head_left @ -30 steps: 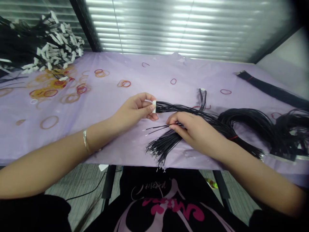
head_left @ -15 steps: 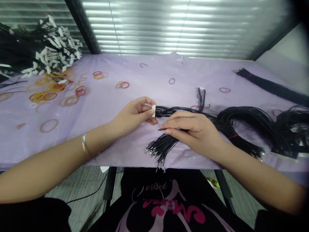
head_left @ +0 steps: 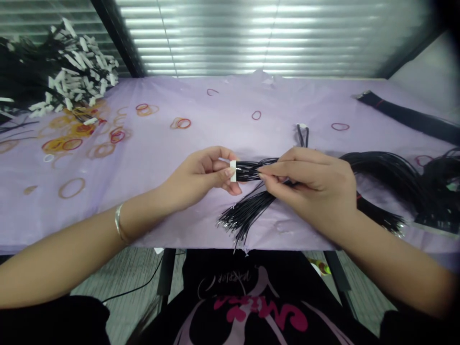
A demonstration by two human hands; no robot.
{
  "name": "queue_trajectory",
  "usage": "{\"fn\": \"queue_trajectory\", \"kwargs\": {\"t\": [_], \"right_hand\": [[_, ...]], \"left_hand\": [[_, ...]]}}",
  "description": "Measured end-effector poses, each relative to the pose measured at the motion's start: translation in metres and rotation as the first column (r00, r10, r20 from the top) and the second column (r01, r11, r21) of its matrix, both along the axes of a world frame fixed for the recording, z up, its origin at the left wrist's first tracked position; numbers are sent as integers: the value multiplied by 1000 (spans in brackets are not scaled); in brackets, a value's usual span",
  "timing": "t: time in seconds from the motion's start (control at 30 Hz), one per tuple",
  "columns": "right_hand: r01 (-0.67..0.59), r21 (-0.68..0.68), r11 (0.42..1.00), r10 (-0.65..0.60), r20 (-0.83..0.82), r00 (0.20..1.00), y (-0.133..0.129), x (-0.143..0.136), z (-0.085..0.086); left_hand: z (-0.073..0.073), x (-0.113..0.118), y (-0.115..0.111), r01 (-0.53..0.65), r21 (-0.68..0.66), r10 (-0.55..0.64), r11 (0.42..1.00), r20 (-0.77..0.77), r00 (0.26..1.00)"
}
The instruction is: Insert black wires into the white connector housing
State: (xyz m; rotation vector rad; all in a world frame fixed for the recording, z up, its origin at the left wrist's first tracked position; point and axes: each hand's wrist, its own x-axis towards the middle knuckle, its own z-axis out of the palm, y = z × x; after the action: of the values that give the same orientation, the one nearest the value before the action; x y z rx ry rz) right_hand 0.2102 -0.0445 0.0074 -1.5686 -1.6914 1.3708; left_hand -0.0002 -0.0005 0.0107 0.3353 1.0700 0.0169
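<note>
Left hand (head_left: 201,175) pinches the white connector (head_left: 233,171); right hand (head_left: 316,184) pinches a black wire (head_left: 251,171) (fingertips just beside the connector).

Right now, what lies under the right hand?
Under the right hand a loose bundle of black wires fans out toward the table edge on the purple cloth. Where the hand covers the wires, how they join is hidden.

The left hand (head_left: 201,173) is at the centre of the frame, its fingers pinched together. The right hand (head_left: 316,184) is just beside it, fingertips pinched and pointing left.
</note>
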Motion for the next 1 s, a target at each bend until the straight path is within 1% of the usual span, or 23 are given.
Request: {"fn": "queue_trajectory", "kwargs": {"t": [0.1, 0.2, 0.33, 0.47, 0.67, 0.77, 0.83, 1.0], "right_hand": [[-13, 11, 1000, 13, 21, 1000, -1, 1, -1], [-19, 37, 999, 18, 27, 999, -1, 1, -1], [-46, 26, 999, 46, 18, 999, -1, 2, 0], [-77, 17, 997, 76, 53, 996, -2, 1, 1], [-140, 126, 982, 133, 62, 989, -6, -1, -3], [-161, 142, 977, 149, 91, 985, -6, -1, -4], [-169, 153, 974, 156, 95, 983, -6, -1, -4], [-157, 147, 977, 152, 47, 987, -7, -3, -4]], "left_hand": [[0, -1, 0, -22, -35, 23, 999, 4, 1000], [1, -1, 1, -12, -46, 12, 999, 0, 1000], [2, 1, 2, 10, -68, -10, 998, -2, 1000], [3, 2, 2, 27, -75, -29, 997, -15, 999], [1, 1, 1, 20, -94, -20, 995, -5, 1000], [0, 2, 1, -3, -115, 3, 993, -2, 1000], [1, 2, 1, 8, -111, -8, 994, -2, 1000], [3, 2, 1, 72, -53, -72, 996, -3, 997]]}}
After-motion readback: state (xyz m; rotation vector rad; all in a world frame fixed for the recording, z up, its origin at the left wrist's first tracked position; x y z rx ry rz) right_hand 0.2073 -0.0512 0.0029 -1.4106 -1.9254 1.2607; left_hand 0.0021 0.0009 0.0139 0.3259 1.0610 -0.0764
